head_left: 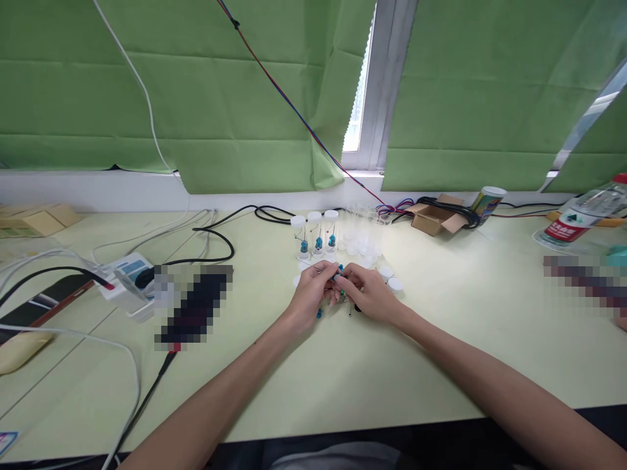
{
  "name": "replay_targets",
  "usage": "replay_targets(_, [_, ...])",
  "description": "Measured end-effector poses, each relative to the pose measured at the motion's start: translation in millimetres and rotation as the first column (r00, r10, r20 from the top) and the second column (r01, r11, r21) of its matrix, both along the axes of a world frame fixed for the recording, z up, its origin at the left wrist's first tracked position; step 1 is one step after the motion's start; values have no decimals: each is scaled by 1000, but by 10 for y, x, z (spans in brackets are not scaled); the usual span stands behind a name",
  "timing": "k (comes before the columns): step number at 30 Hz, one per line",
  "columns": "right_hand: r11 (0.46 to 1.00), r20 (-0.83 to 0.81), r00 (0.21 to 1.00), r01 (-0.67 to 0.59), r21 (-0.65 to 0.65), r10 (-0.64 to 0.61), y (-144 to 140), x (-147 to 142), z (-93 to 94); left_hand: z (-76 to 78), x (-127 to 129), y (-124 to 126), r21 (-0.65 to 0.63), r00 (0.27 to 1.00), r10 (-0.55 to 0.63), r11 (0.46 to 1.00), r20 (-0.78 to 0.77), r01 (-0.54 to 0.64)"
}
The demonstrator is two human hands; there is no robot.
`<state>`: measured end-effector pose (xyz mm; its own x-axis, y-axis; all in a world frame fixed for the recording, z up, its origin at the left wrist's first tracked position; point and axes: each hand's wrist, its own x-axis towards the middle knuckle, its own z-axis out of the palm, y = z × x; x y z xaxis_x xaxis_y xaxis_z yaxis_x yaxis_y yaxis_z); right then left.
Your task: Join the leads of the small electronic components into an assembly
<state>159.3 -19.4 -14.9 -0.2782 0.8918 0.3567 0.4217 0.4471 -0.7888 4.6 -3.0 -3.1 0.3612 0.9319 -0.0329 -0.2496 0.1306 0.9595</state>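
Three capped tubes (314, 234) (blue parts inside).

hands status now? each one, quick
Left hand: fingers pinched shut on a small blue part.
Right hand: fingers curled at the same blue part; whether its grip has hold of it cannot be told.

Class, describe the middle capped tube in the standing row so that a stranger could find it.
Start at the pale green table, just beyond the two hands. Three capped tubes stand in a row; take the middle capped tube, with one capped neighbour on each side, unlike the empty uncapped tubes to its right.
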Motion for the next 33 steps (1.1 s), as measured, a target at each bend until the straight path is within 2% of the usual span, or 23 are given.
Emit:
replay_targets(9, [999,38,999,2,34,-3,2,-5,20,8,7,-16,-22,1000,-7,1000,-6,7])
replay_targets(26, [1000,26,999,20,-14,-20,11,3,-21,-32,8,2,-21,1000,-1,1000,11,1])
replay_targets(33, [999,44,999,26,29,-27,11,-1,-4,-4,23,-20,-25,1000,-1,1000,-14,1])
